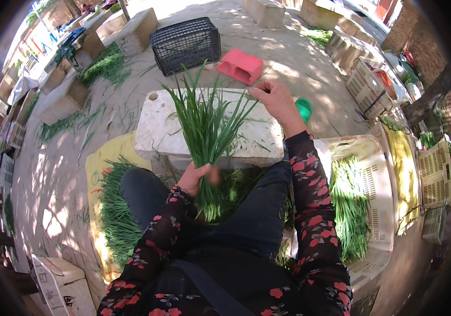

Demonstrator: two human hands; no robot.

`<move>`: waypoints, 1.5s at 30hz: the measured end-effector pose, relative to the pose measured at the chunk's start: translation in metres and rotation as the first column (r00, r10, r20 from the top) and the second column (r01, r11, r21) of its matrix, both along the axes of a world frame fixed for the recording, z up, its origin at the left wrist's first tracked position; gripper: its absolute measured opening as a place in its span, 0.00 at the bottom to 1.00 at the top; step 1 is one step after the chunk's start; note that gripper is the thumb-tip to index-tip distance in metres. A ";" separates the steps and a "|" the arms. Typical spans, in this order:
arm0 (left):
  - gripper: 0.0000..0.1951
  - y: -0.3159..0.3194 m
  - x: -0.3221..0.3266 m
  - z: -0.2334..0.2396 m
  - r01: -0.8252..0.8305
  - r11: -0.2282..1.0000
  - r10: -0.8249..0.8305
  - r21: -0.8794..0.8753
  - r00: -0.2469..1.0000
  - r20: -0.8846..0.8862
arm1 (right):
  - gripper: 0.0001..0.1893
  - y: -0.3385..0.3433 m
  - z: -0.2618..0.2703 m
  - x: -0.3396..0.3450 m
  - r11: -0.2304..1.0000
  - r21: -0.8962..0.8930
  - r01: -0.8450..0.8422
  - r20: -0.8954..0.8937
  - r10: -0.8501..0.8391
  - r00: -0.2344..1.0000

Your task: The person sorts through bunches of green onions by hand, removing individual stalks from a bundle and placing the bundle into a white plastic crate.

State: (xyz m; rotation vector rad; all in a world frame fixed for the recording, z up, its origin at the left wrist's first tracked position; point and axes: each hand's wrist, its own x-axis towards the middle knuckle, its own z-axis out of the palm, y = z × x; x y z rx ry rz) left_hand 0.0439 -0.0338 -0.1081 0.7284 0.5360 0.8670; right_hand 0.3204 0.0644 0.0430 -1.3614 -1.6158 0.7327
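My left hand [194, 179] grips the lower part of a bunch of long green leaves [205, 134], perhaps Chinese chives, held upright over my lap. The leaf tips fan out above a pale stone block [265, 130] in front of my knees. Thumb and forefinger of my right hand [271, 98] pinch a thin leaf at the upper right of the bunch, above the block's far right corner. Loose leaf bits lie on the block. More leaves [121, 213] are piled on a yellow woven sack [99, 158] at my left.
A white plastic crate [379, 197] holding more leaves stands at my right. Beyond the block are a black plastic crate [186, 43], a pink block-shaped object [241, 65] and a green object [303, 109]. A foam box [65, 284] stands at lower left; stone blocks [63, 96] line the ground.
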 end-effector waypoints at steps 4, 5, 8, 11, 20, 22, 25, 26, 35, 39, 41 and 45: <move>0.10 0.004 0.003 0.001 -0.009 1.000 0.009 -0.021 1.000 0.011 | 0.16 -0.005 -0.009 -0.012 0.974 0.018 0.227 -0.478 -0.191 0.857; 0.09 0.003 0.002 0.001 -0.003 1.000 0.003 -0.021 1.000 0.008 | 0.16 -0.009 -0.005 -0.009 0.971 0.028 0.236 -0.509 -0.190 0.840; 0.08 0.002 0.002 0.005 0.001 1.000 -0.001 -0.026 1.000 0.022 | 0.15 -0.027 0.007 -0.015 0.983 0.140 0.120 -0.354 -0.063 0.933; 0.08 0.001 0.002 0.001 -0.015 0.999 0.016 -0.032 1.000 0.017 | 0.15 -0.032 0.006 -0.028 0.892 0.451 -0.030 0.082 -0.008 0.997; 0.07 -0.001 0.002 0.002 -0.027 1.000 0.027 -0.009 1.000 0.006 | 0.11 -0.044 0.014 -0.014 0.985 0.099 0.141 -0.604 -0.053 0.795; 0.07 0.002 0.001 0.003 -0.033 0.999 0.033 0.001 0.999 0.007 | 0.11 -0.047 0.014 -0.010 0.992 0.094 0.082 -0.538 -0.019 0.843; 0.07 -0.001 0.001 0.002 -0.032 0.999 0.032 -0.007 1.000 0.002 | 0.11 -0.053 0.013 -0.028 0.933 0.357 0.037 -0.101 0.000 0.995; 0.08 -0.001 0.000 0.001 -0.029 0.999 0.029 -0.019 1.000 -0.004 | 0.10 -0.055 0.015 -0.035 0.911 0.412 0.022 0.021 -0.034 0.999; 0.10 -0.001 0.000 -0.003 -0.007 1.000 0.007 0.001 1.000 0.029 | 0.11 -0.046 0.014 -0.030 0.994 0.032 0.102 -0.744 -0.044 0.666; 0.12 0.000 -0.004 -0.003 -0.025 1.000 0.024 0.009 0.994 0.103 | 0.14 -0.049 0.004 -0.008 0.992 -0.074 0.098 -0.712 -0.122 0.692; 0.12 0.003 -0.003 -0.007 0.002 1.000 -0.005 0.025 0.991 0.137 | 0.14 -0.054 -0.013 -0.002 0.990 -0.100 0.102 -0.541 -0.140 0.829; 0.13 0.004 -0.003 -0.009 0.004 1.000 -0.007 0.019 0.990 0.139 | 0.13 -0.063 -0.017 -0.023 0.998 0.050 0.039 -0.454 -0.012 0.891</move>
